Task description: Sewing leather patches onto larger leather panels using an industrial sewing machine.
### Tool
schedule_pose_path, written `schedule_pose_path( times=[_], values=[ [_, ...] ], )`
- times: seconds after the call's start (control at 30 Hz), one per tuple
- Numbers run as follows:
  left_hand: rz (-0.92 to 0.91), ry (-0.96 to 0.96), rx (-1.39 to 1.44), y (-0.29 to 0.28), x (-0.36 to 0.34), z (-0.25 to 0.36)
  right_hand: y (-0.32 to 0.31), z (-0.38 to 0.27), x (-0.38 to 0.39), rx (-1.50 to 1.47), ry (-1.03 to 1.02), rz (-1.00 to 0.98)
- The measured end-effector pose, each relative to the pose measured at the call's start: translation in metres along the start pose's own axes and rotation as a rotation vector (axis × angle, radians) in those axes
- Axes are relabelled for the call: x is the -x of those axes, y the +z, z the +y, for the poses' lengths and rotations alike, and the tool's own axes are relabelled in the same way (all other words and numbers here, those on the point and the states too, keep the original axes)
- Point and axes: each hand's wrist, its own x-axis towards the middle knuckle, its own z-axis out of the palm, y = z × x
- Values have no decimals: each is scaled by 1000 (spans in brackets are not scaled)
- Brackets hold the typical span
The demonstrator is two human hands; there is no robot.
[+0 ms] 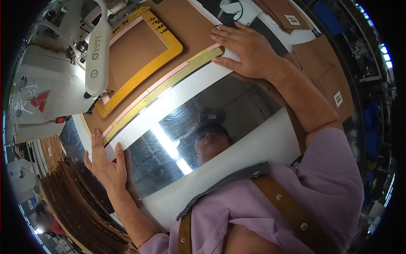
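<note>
A brown sheet [198, 25] lies on the work surface, under a yellow frame [175, 45] with dark handwriting. Along the sheet's near side runs a strip edged with yellow and pink tape [163, 84], bordered by a white band [177, 93]. My left hand [106, 163] rests at the strip's lower left end, fingers spread and thumb apart. At its upper right end, my right hand [249, 48] lies with fingers stretched over the brown sheet's corner and thumb on the white band. Both hands are open, pressing from above.
A white sewing machine [55, 80] stands at left, its head beside the yellow frame. A shiny metal plate [169, 139] lies between my arms. Stacked brown pieces [72, 199] stand lower left; more labelled brown sheets [323, 76] lie right. A white sheet [228, 186] covers the near edge.
</note>
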Motion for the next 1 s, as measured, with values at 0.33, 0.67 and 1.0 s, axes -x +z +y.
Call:
schedule_pose_path(
  times=[0.33, 0.67, 1.0],
  values=[
    [-18, -11, -59, 2, 2, -6, -3, 0, -1, -119, -17, 61],
    [6, -39, -27, 0, 1, -4, -5, 1, -2, -128, -17, 76],
    [89, -47, -8, 6, 0, -8, -1, 3, -1, -254, 65, 81]
  ],
)
